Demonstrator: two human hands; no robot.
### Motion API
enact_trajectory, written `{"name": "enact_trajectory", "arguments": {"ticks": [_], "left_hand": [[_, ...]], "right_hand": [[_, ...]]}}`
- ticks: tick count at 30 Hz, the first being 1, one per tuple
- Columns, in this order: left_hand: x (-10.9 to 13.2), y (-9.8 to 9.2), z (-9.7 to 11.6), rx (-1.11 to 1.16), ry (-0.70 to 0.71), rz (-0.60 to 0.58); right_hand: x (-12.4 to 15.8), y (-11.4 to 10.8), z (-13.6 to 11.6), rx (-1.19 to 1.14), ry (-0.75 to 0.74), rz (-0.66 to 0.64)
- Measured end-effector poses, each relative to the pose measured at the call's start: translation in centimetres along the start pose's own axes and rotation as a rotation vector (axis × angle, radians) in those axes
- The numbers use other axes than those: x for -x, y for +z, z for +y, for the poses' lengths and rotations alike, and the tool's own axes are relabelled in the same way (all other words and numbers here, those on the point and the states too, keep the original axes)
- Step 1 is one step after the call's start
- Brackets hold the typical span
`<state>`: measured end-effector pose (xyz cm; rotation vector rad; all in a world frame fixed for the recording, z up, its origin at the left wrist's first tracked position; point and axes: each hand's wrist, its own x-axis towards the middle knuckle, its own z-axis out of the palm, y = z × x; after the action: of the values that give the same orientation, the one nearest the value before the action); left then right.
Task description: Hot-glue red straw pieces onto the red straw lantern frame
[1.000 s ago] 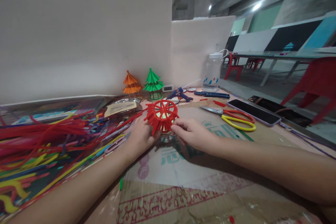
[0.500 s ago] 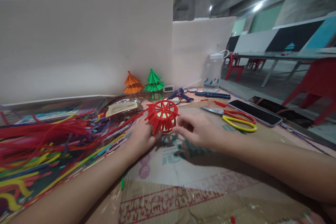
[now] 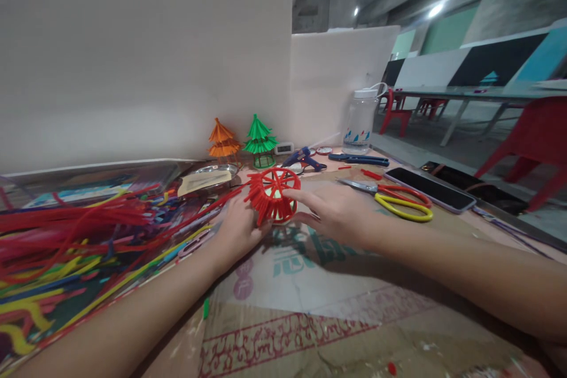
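Observation:
A red pipe-cleaner piece (image 3: 271, 204) stands tilted over the cardboard, with a round spoked top and a fringe of short strips along its left and front. My left hand (image 3: 241, 221) is closed on its left side, fingers partly hidden behind the fringe. From the right, my right hand (image 3: 334, 212) reaches in with the index finger stretched out to the spoked rim and the thumb lower, apart from it. Behind stand an orange pipe-cleaner pagoda (image 3: 222, 142) and a green pipe-cleaner pagoda (image 3: 260, 142).
Loose pipe cleaners (image 3: 66, 236) crowd the left side. Scissors (image 3: 401, 201), a phone (image 3: 429, 190), a blue cutter (image 3: 358, 160) and a clear bottle (image 3: 358, 124) are on the right. A glue gun (image 3: 305, 159) and a metal dish (image 3: 208, 180) lie behind. White boards (image 3: 146, 71) stand at the back.
My right index finger has straightened and moved left onto the rim of the red piece. My left hand and the red piece have stayed nearly in place.

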<state>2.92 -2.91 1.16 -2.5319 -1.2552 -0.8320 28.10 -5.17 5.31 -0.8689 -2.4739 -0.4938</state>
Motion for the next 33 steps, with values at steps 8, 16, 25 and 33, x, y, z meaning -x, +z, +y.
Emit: {"name": "enact_trajectory", "arguments": {"ticks": [8,16,25,33], "left_hand": [[-0.1,-0.1,0.3,-0.051,-0.003,-0.021],[-0.1,-0.1,0.2,-0.077,-0.005,-0.067],[0.0,0.3,-0.1,0.041,-0.06,-0.034],[-0.1,0.3,-0.3,0.074,-0.046,-0.056]], "right_hand": [[-0.2,-0.1,-0.6,-0.02,0.067,-0.031],[-0.2,0.0,-0.9,-0.034,0.096,-0.044],[-0.6,-1.4,0.6,-0.192,0.11,0.077],[-1.4,-1.2,3.3,-0.138,0.065,-0.092]]}}
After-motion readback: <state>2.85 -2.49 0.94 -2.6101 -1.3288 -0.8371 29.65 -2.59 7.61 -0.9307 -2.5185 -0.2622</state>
